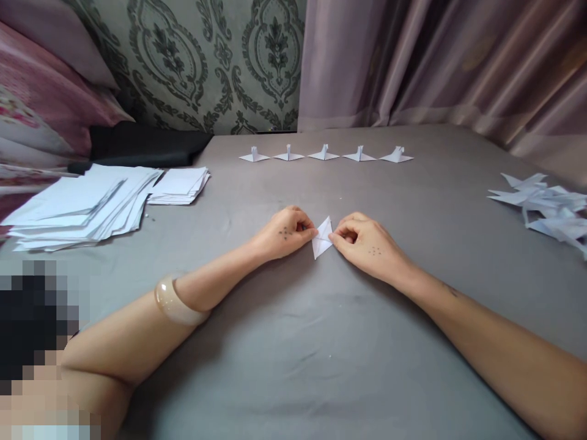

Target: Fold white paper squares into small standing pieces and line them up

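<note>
Between my two hands is a small folded piece of white paper [323,238], shaped like a diamond with crease lines across it. My left hand [292,232] pinches its left corner between thumb and fingers. On the opposite side, my right hand [362,243] grips the right edge in a similar pinch. The paper is held just over the grey cloth, and I cannot tell whether it touches it. Curled fingers hide both side corners of the paper.
Several folded paper birds [324,153] stand in a row at the back. A large stack of white paper [87,205] and a smaller stack of paper squares [180,186] lie left, near black fabric [147,143]. Folded paper pieces [548,205] are heaped at right on the grey cloth [293,366].
</note>
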`<state>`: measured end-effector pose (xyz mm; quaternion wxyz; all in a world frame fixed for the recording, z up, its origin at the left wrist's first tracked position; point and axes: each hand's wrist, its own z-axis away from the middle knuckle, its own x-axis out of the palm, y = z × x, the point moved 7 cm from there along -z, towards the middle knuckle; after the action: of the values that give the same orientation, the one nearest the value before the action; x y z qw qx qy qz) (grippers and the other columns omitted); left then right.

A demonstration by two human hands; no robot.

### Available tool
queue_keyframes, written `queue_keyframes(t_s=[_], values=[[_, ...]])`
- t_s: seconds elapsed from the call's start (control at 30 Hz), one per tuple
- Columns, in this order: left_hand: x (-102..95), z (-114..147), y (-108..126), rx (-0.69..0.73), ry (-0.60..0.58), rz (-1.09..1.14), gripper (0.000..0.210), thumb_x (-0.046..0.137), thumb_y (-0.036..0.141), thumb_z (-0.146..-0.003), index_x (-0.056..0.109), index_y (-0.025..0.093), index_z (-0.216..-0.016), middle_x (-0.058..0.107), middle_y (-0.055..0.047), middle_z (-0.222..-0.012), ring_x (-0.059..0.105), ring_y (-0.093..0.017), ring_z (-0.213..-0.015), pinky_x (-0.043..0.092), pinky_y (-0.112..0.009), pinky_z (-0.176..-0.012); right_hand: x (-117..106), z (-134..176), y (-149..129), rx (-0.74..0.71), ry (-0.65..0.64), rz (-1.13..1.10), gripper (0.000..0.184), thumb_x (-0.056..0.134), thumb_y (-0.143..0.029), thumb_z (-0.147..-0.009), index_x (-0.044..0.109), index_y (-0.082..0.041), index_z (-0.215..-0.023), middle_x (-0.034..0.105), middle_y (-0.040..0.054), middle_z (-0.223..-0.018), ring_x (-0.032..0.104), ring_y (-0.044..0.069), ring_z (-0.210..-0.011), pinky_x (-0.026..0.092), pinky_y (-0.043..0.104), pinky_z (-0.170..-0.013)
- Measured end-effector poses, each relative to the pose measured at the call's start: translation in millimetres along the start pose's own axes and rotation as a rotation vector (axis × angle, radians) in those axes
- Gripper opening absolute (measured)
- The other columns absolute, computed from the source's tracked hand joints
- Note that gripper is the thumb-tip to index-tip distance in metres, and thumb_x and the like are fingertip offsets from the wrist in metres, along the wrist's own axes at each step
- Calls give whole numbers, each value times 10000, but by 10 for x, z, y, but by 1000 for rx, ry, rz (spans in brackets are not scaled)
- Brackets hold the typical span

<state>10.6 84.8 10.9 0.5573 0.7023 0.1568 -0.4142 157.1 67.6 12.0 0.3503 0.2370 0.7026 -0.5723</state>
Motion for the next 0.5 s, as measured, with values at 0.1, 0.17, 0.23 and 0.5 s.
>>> queue_keyframes(t_s=[0.1, 0.17, 0.23, 0.5], values=[[-8, -10, 16, 21, 5, -5, 172, 558, 256, -808, 675, 136, -767, 612, -59, -856, 544, -131, -727, 433, -247, -655, 5, -14, 12, 4, -2, -10, 197, 576, -283, -775, 610, -188, -605, 608, 30, -861, 532, 121, -654, 419, 289, -649], [-11, -17, 20, 31, 5, -10, 172, 563, 253, -805, 676, 134, -755, 618, -60, -850, 547, -132, -724, 437, -249, -651, 5, -24, 20, -1, 2, -16, 206, 578, -290, -770, 603, -190, -592, 611, 34, -853, 534, 125, -651, 421, 293, -642], [-10, -23, 14, 34, 2, -13, 173, 569, 258, -803, 677, 134, -748, 621, -61, -846, 547, -132, -716, 439, -248, -641, 7, -35, 32, -4, 7, -21, 213, 581, -300, -765, 602, -193, -582, 616, 37, -846, 534, 131, -648, 422, 297, -633], [-9, -8, -13, 19, 48, -42, 116, 598, 246, -799, 653, 146, -822, 594, -42, -828, 539, -128, -704, 439, -250, -648, -5, -44, 61, 45, 21, -9, 135, 621, -318, -734, 630, -197, -674, 607, 23, -808, 519, 123, -616, 409, 283, -601]])
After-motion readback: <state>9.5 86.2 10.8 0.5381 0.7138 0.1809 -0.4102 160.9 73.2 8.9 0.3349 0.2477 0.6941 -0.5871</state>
